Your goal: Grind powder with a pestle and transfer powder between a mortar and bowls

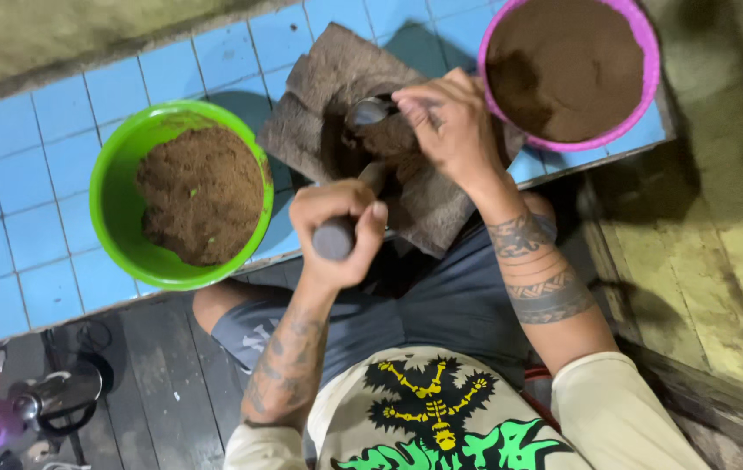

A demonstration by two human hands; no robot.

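The left hand [337, 228] has its grip clenched round the butt of a dark, round handle [334, 242], whose shaft runs toward one o'clock and disappears under the right hand [451, 122]. The right hand's grip pinches a metal spoon [370, 111], its bowl pointing to nine o'clock and resting at a small heap of brown powder [389, 139]. The heap lies on a rough brown sheet [319, 104] spread over the near edge of the blue-tiled counter [32, 174], just above the person's lap. The step in hand looks like working powder with the spoon at the far end of the handled tool. What that far end is I cannot tell, as the right hand covers it. From here, the next move seems to call for a level spoon and a steady left hand, since the sheet overhangs the counter edge and loose powder could slide off toward the lap. By count there are two bowls, both filled with brown powder. The green bowl [115, 187] sits at nine o'clock from the hands and the pink bowl [645, 39] at one o'clock, both well apart from each other. There is one spoon, one handle and one sheet. On the floor at seven o'clock stands one dark kettle [63, 396].
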